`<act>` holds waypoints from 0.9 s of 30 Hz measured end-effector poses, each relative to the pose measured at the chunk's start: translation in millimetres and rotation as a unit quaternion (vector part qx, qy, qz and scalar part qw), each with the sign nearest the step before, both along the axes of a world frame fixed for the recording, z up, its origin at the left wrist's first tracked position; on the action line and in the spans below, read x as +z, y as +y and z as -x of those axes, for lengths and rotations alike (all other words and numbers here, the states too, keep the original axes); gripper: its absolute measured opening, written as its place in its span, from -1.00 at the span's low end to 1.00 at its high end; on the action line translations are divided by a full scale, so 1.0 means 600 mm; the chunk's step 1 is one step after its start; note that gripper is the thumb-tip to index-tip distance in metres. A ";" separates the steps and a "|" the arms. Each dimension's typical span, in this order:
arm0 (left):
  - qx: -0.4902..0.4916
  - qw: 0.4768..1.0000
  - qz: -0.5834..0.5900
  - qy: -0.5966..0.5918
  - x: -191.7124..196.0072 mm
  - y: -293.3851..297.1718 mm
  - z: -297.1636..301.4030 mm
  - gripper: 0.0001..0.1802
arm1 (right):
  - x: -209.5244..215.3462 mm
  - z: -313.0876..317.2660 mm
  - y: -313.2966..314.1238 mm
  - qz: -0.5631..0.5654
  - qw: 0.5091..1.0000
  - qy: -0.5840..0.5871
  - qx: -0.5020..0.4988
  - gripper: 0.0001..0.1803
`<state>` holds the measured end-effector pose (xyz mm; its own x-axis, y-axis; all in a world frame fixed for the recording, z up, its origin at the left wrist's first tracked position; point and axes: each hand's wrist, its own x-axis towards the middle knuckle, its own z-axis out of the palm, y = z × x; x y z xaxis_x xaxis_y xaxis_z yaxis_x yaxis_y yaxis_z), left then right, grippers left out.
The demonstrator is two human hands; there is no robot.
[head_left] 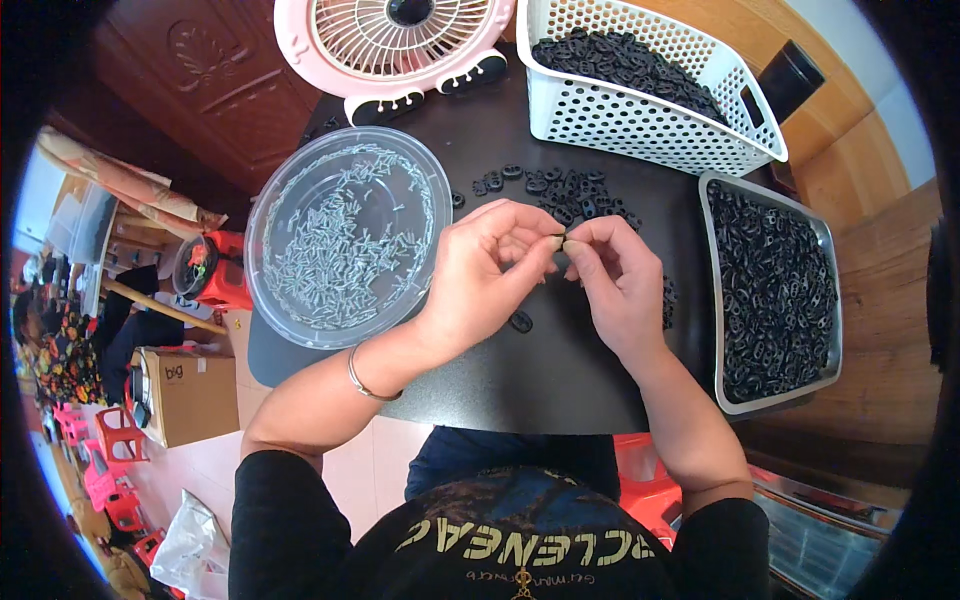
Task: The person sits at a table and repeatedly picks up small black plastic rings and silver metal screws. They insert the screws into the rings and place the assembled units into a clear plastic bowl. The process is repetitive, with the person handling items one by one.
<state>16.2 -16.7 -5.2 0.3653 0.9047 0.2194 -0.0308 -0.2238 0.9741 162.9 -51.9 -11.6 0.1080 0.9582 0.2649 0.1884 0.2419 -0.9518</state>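
Over the middle of the dark table, my left hand (490, 268) and my right hand (615, 280) meet fingertip to fingertip. Both are closed in a pinch on a small black piece (562, 242), mostly hidden by thumbs and fingers. Just beyond them lies a loose pile of black plastic cord-lock-like parts (580, 195) with oval shapes and holes. A single black oval part (521, 321) rests below my left hand. Left of that hand, a clear round shallow tray (262, 290) holds many tiny silvery pieces (335, 250), like springs or pins.
A white perforated basket (640, 120) full of black parts stands at the back right. On the right is a metal tray (708, 290) heaped with similar oval parts. A pink fan (290, 40) stands at the back. A cardboard box (195, 400) sits on the floor, left.
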 end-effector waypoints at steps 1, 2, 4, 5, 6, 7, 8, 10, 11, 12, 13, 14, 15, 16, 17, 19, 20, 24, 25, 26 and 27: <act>0.010 0.999 -0.047 0.020 -0.003 0.002 -0.001 -0.88 | -0.001 0.002 -0.001 0.003 1.000 0.025 0.004 -0.97; 0.020 0.995 -0.094 0.041 -0.004 0.002 -0.002 -0.88 | -0.005 0.004 -0.001 0.005 0.999 0.050 0.008 -0.96; 0.015 0.998 -0.055 0.030 0.000 -0.003 -0.001 -0.88 | -0.003 0.003 -0.001 0.018 0.997 0.072 0.015 -0.95; 0.012 0.999 -0.036 0.025 0.002 -0.004 -0.001 -0.88 | 0.000 0.001 -0.002 0.028 0.997 0.068 0.018 -0.94; -0.006 1.000 0.006 -0.012 0.003 -0.002 -0.002 -0.88 | 0.004 -0.002 -0.002 0.039 0.997 0.065 0.021 -0.93; -0.024 0.997 0.049 -0.050 0.003 0.001 -0.002 -0.88 | 0.006 -0.005 -0.001 0.039 0.996 0.079 0.029 -0.92; -0.041 0.991 0.092 -0.087 0.002 0.005 -0.002 -0.88 | 0.009 -0.009 0.000 0.040 0.994 0.092 0.038 -0.91; -0.051 0.989 0.103 -0.090 0.001 0.010 0.000 -0.87 | 0.012 -0.011 0.002 0.044 0.991 0.117 0.047 -0.89; -0.056 0.988 0.109 -0.091 -0.001 0.012 0.001 -0.87 | 0.014 -0.011 0.002 0.047 0.989 0.128 0.048 -0.88; -0.058 0.986 0.117 -0.103 -0.004 0.013 0.001 -0.87 | 0.014 -0.010 0.002 0.051 0.988 0.139 0.050 -0.87; -0.060 0.984 0.124 -0.116 -0.004 0.015 0.000 -0.87 | 0.015 -0.008 0.002 0.032 0.988 0.141 0.057 -0.87; -0.063 0.981 0.131 -0.128 -0.004 0.016 -0.001 -0.87 | 0.015 -0.002 0.000 0.013 0.988 0.142 0.065 -0.87; -0.065 0.982 0.129 -0.123 -0.003 0.015 -0.001 -0.86 | 0.015 0.001 0.000 -0.005 0.987 0.142 0.073 -0.88; -0.067 0.983 0.127 -0.116 -0.003 0.012 -0.001 -0.84 | 0.010 -0.001 0.001 -0.002 0.991 0.122 0.061 -0.87; -0.068 0.984 0.125 -0.110 -0.003 0.009 -0.001 -0.83 | 0.004 -0.004 0.003 0.001 0.994 0.102 0.049 -0.87; -0.037 0.996 0.042 -0.071 0.016 0.006 0.002 -0.76 | 0.003 -0.010 0.007 0.029 0.997 0.072 0.026 -0.88; -0.024 0.998 -0.001 -0.052 0.028 0.007 0.005 -0.72 | 0.004 -0.011 0.008 0.036 0.995 0.093 0.027 -0.89; 0.124 0.900 -0.417 -0.028 0.146 -0.010 0.048 -0.22 | -0.011 -0.021 0.015 0.042 0.982 0.181 0.028 -0.88; 0.141 0.862 -0.483 -0.051 0.177 -0.022 0.052 -0.24 | -0.012 -0.027 0.014 0.044 0.980 0.193 0.021 -0.88; 0.149 0.832 -0.530 -0.067 0.209 -0.048 0.072 -0.26 | -0.005 -0.013 0.016 0.051 0.976 0.209 0.042 -0.88; 0.143 0.810 -0.563 -0.084 0.232 -0.073 0.082 -0.28 | 0.004 -0.002 0.016 0.066 0.974 0.208 0.056 -0.86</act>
<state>-33.0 -60.7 133.7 0.0558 0.1392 0.9887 0.0689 -0.9884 0.1353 164.2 -42.4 -9.4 0.0721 0.9929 0.0946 -0.2412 0.1094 -0.9643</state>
